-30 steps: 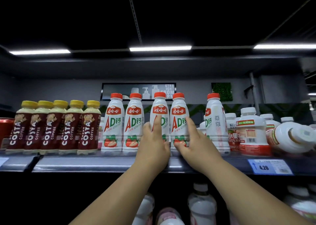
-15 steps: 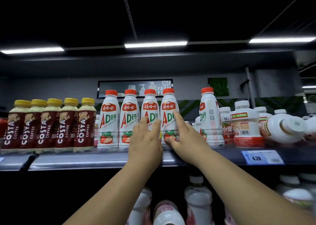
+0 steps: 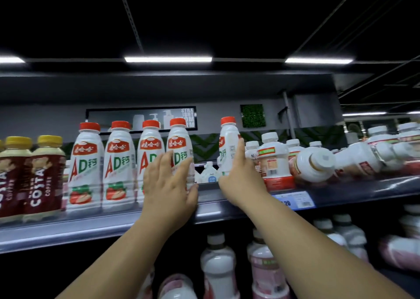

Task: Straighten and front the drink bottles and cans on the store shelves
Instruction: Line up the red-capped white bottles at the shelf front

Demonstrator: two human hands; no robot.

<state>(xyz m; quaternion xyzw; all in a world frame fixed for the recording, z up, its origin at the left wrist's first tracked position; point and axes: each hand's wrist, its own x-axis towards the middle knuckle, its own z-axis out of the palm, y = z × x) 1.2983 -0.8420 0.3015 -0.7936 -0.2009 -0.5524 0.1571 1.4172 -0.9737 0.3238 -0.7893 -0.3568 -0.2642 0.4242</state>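
Note:
Four white AD milk bottles (image 3: 85, 162) with red caps stand in a row at the front of the shelf (image 3: 91, 227), labels facing out. My left hand (image 3: 169, 185) lies with spread, straight fingers on the fronts of the third and fourth AD bottle (image 3: 179, 139). A fifth AD bottle (image 3: 228, 139) stands apart to the right, turned sideways. My right hand (image 3: 242, 178) holds its lower part between thumb and fingers, with the index finger up along its right side. Its base is hidden by the hand.
Brown Costa coffee bottles (image 3: 44, 173) stand at the left. Right of the fifth bottle are short white-capped bottles (image 3: 273, 162), and one lies toppled (image 3: 313, 164) with its cap toward me. A price tag (image 3: 295, 200) hangs on the shelf edge. More bottles (image 3: 218, 260) fill the shelf below.
My right hand has left the fourth AD bottle and moved right to the fifth one. My left hand shifted right onto the third and fourth bottles. The view moved closer.

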